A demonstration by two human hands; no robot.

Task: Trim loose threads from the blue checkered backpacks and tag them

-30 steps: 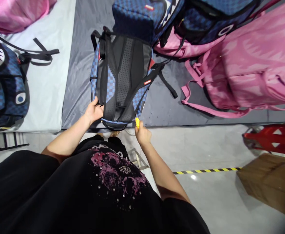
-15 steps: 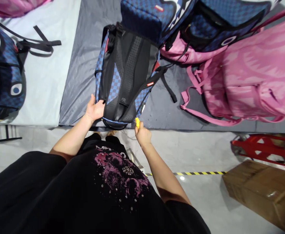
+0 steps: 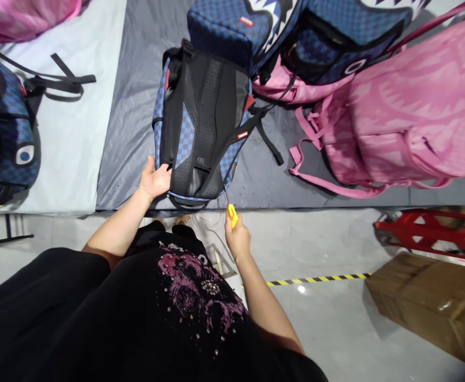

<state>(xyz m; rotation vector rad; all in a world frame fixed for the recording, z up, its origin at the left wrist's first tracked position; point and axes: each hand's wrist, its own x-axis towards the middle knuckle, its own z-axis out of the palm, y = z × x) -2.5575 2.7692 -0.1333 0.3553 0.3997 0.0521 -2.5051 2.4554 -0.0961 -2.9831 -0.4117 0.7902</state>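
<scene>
Backpack (image 3: pixel 207 90): straps (image 3: pixel 180 178) up on the grey tabletop (image 3: pixel 131 111).
Right hand (image 3: pixel 238 236): grip closed around a yellow tool (image 3: pixel 233 215), shaft (image 3: pixel 227 196) at the backpack's corner.
Left hand (image 3: pixel 156 181): at the backpack's side, thumb (image 3: pixel 150 164) spread; fingertips hidden, so I can't tell its grip.

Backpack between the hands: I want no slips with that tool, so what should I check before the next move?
1. Backpack lying back panel up on the gray cover: ok.
2. Yellow-handled tool held in the right hand: ok.
3. Left hand away from the tool's tip: ok, at the bag's opposite side.
4. Left hand's grip on the bag: cannot tell, the hand is partly hidden.
5. Tool tip touching the fabric: cannot tell, too small at the bag's near right corner.
6. Space at the bag's far end: not ok, a blue checkered bag crowds it.
</scene>
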